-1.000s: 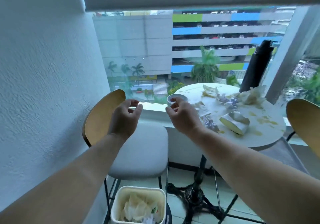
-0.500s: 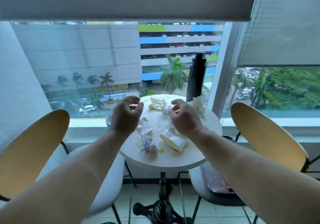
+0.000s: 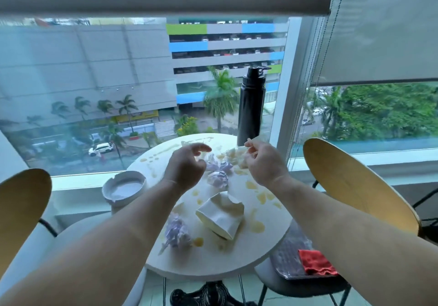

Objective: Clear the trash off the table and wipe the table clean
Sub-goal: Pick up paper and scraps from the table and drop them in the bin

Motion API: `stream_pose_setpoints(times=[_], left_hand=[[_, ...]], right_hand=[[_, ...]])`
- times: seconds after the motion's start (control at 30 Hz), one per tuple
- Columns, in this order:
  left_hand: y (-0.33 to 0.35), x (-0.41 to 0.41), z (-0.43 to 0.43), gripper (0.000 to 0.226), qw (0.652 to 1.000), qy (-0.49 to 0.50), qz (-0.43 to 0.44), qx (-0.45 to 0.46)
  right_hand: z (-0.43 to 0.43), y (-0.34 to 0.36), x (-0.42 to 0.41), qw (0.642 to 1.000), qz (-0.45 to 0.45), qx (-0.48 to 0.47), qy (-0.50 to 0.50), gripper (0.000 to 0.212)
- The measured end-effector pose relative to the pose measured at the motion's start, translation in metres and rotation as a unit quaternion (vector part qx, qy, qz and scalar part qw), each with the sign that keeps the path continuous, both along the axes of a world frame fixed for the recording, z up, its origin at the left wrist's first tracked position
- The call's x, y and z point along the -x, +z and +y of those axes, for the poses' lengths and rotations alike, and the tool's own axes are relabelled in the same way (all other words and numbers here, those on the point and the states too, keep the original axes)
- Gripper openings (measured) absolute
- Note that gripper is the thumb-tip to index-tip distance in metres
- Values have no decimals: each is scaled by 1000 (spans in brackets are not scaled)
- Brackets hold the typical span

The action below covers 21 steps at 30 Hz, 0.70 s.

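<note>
Table (image 3: 213, 256) is carrying trash: three purple wads (image 3: 218, 179), one torn tissue pack (image 3: 220, 218).
Left hand (image 3: 184, 166) and right hand (image 3: 263, 166) are hovering mid-frame, fingers loosely curled, holding nothing.

White table (image 3: 248, 253), yellowish stains (image 3: 257, 226); lilac paper wads (image 3: 217, 179) (perhaps patterned); black bottle (image 3: 250, 106).

Both hands, left (image 3: 183, 167) and right (image 3: 263, 166), hover loosely curled, empty.

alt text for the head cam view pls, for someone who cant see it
A person's left hand and right hand hover with loosely curled fingers over a round white table littered with crumpled paper and yellow spills. A black bottle stands at its far edge by a window.
</note>
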<state>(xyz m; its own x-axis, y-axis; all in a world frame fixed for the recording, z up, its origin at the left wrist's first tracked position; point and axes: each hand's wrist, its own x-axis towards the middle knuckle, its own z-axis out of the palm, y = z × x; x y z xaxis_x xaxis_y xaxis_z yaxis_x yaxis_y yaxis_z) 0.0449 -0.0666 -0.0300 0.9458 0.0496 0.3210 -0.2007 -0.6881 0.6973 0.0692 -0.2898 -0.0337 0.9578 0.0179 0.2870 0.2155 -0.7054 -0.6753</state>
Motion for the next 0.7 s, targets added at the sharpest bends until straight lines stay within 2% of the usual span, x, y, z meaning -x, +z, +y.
stream_pose_setpoints(times=[0.1,0.2,0.3,0.47,0.6,0.7], left_hand=[[10,-19,0,55,985,-139,89,-41],[19,-39,5,67,928,-272,199,-161],[10,-54,6,54,892,-295,213,-270],[-3,-77,-3,27,930,-204,130,-278],[-10,-86,-2,27,955,-151,102,-235],[-15,-92,0,25,971,-115,87,-192]], right_hand=[[-2,-1,-16,1000,12,22,-15,37],[-4,1,-34,998,9,56,-35,41],[-1,-9,-47,993,37,103,-44,44],[2,-22,-68,987,70,140,-36,49],[-1,-23,-80,986,85,145,-20,55],[-6,-21,-84,993,59,93,-34,51]])
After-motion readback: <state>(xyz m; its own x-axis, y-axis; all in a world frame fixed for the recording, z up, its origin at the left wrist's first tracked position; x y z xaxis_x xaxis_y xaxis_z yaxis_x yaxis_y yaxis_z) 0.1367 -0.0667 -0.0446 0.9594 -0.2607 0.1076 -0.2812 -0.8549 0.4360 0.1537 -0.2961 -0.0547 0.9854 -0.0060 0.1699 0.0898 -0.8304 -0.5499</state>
